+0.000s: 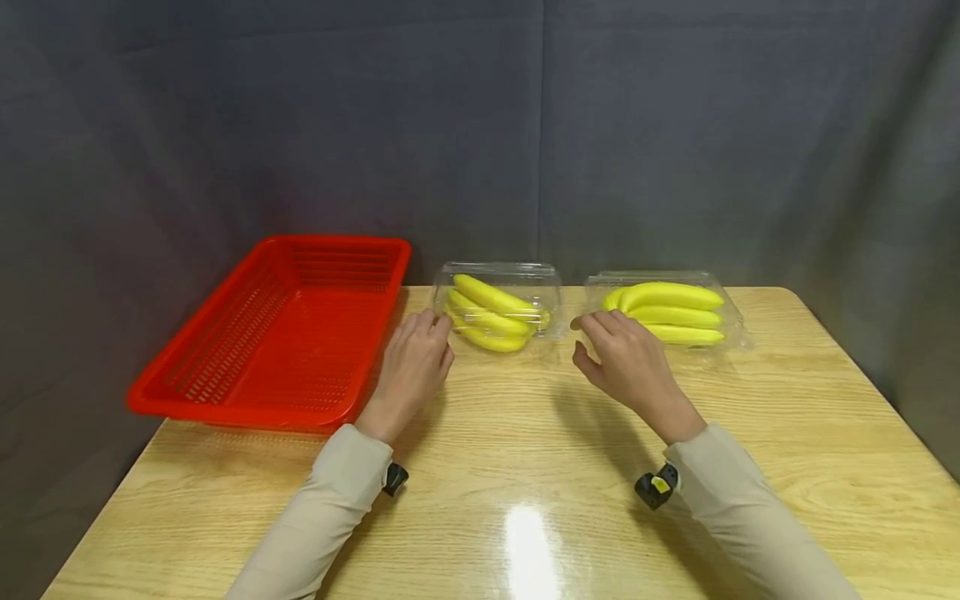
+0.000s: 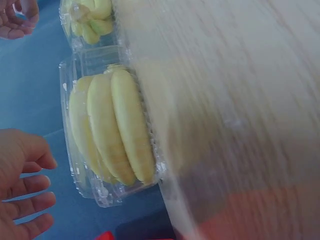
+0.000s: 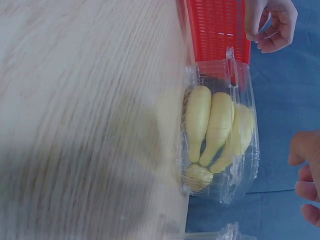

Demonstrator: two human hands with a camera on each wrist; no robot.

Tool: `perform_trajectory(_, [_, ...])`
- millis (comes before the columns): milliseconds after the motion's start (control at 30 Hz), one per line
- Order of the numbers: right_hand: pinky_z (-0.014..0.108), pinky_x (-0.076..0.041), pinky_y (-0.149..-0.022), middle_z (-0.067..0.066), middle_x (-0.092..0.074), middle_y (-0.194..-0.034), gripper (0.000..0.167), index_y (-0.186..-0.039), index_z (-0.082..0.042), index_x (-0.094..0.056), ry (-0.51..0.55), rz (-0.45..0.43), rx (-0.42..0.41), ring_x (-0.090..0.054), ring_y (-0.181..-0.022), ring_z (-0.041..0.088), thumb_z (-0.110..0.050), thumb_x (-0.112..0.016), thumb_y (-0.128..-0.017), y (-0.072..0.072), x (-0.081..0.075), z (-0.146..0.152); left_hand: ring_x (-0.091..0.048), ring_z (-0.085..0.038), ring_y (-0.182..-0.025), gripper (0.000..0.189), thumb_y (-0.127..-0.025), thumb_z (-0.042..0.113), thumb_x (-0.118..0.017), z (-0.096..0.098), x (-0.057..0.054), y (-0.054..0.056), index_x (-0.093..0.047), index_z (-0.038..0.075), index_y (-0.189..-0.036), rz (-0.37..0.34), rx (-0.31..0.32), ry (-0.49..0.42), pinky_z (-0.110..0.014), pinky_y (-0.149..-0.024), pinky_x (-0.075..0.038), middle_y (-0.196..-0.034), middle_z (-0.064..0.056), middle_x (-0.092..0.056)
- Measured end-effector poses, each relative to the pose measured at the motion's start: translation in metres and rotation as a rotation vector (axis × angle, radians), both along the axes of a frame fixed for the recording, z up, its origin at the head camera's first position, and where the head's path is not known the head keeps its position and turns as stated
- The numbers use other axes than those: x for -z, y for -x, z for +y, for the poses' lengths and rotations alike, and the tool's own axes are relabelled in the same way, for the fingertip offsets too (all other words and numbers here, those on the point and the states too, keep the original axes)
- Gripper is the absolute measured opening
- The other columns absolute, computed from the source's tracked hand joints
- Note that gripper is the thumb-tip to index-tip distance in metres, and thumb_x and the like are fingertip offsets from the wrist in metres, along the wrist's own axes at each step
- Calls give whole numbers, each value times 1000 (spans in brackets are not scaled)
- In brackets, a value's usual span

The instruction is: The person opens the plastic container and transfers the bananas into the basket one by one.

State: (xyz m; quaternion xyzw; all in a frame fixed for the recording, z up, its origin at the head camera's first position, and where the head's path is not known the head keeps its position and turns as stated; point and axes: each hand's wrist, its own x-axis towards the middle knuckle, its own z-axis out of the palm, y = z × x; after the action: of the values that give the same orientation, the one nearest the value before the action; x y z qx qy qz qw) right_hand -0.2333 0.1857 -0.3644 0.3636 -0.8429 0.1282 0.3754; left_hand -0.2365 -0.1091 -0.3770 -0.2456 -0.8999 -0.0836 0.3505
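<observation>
Two clear plastic clamshell boxes stand side by side at the table's back edge. Inside the left box (image 1: 546,287) is a bunch of yellow bananas (image 1: 491,321); another bunch (image 1: 671,315) lies in the right box (image 1: 731,321). My left hand (image 1: 416,358), fingers loosely bent, hovers at the front left of the left box. Nothing is in its grasp. Near the right box's front left corner my right hand (image 1: 626,362) is raised, thumb and fingers apart and holding nothing. In the right wrist view, its fingers (image 3: 305,175) appear beside the left box, apart from it.
A red plastic basket (image 1: 247,414) with slotted sides sits on the left of the wooden table (image 1: 480,450), close to my left hand. Behind the table hangs a dark grey curtain (image 1: 480,142). Black wrist cameras are strapped under both wrists.
</observation>
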Motion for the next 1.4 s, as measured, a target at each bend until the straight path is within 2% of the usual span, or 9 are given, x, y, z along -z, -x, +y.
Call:
perform_trajectory(400, [37, -50, -57, 10, -67, -88, 19, -96, -2, -66, -41, -54, 14, -61, -72, 27, -1, -68, -77, 12, 11, -6, -55, -33, -82, 21, -77, -6, -66, -4, 10, 7, -61, -2, -97, 1, 20, -18, -40, -68, -49, -93, -16, -58])
perform_trajectory(733, [39, -50, -57, 10, -68, -86, 20, -94, -2, -67, -56, -60, 33, -62, -73, 29, -1, -69, -75, 22, 16, -8, -55, -33, -83, 21, -77, -9, -67, -3, 14, 16, -63, -3, -97, -44, 17, -68, -41, -71, -49, -93, -16, -57])
perform_trajectory(867, [40, -49, -57, 10, -68, -84, 18, -93, -1, -67, -42, -72, 37, -62, -73, 28, 0, -68, -75, 25, 17, -10, -55, -33, -84, 20, -79, -7, -67, -3, 15, 18, -62, -4, -98, -70, -4, -75, -41, -71, -49, -93, -16, -57])
perform_trajectory(1133, [39, -49, -58, 8, -67, -80, 17, -92, -2, -67, -72, -102, 41, -59, -65, 24, 1, -68, -76, 30, 18, -13, -57, -32, -87, 20, -79, -5, -71, -2, 14, 20, -63, -2, -97, -125, -16, -55, -42, -71, -49, -98, -15, -61])
perform_trajectory(1400, [40, -48, -57, 7, -66, -78, 17, -91, -3, -67, -91, -120, 56, -59, -65, 25, 2, -68, -75, 34, 20, -12, -58, -32, -86, 21, -78, -3, -72, 0, 13, 23, -64, -2, -97, -138, -45, 28, -40, -70, -50, -99, -15, -62])
